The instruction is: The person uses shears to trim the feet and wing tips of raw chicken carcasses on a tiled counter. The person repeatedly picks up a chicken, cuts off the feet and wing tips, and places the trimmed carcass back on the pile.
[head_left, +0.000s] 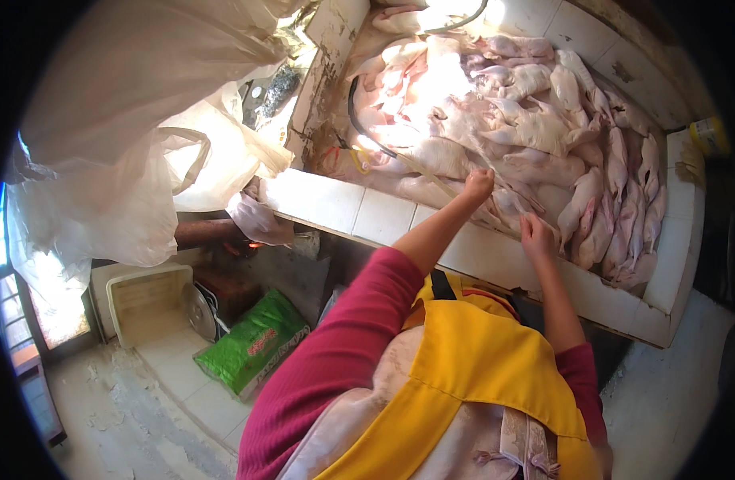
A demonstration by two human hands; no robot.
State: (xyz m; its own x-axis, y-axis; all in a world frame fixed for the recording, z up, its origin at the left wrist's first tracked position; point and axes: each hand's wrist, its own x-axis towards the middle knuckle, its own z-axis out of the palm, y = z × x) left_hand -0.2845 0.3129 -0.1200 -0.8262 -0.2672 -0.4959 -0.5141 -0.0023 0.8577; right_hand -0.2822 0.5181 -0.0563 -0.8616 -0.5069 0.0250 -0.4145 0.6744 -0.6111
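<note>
A tiled basin (623,302) holds a heap of plucked duck carcasses (535,128), pale and wet-looking. Over its near edge reaches my left hand (479,185), closed in a fist around part of a plucked duck (511,204) that lies between my hands. Lower and to the right, my right hand (535,234) is closed at the near end of the same bird, fingers pinched together. What exactly lies inside the fingers is mostly hidden. A dark and pale hose (375,142) runs across the carcasses to the left of my hands.
White plastic bags (215,148) hang at the left, beside the basin. Below them stand a cream plastic crate (147,300), a round metal lid (199,310) and a green sack (255,340) on the floor. A yellow container (708,137) sits at the right corner.
</note>
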